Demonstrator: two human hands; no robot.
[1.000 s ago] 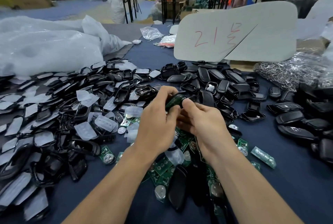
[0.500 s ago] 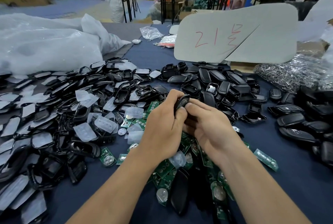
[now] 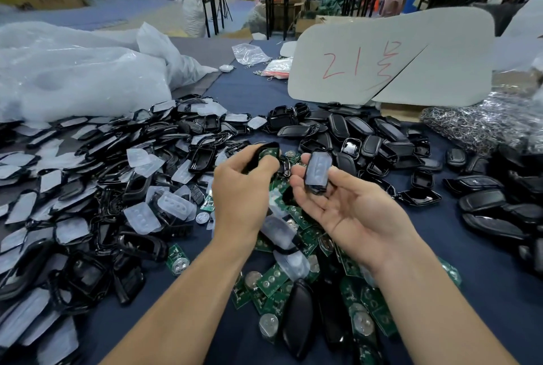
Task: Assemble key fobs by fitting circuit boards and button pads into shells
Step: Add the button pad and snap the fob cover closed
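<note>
Two halves must meet squarely before pressing: left hand (image 3: 238, 191) fingers curled round the board shell (image 3: 269, 153), right hand (image 3: 352, 212) pinching the pad shell (image 3: 318, 172).

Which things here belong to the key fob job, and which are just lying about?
Job: left hand gripping shell with board; right hand holding shell with pad; loose boards; pads; shells.
Lying about: plastic bags; sign; metal rings.
</note>
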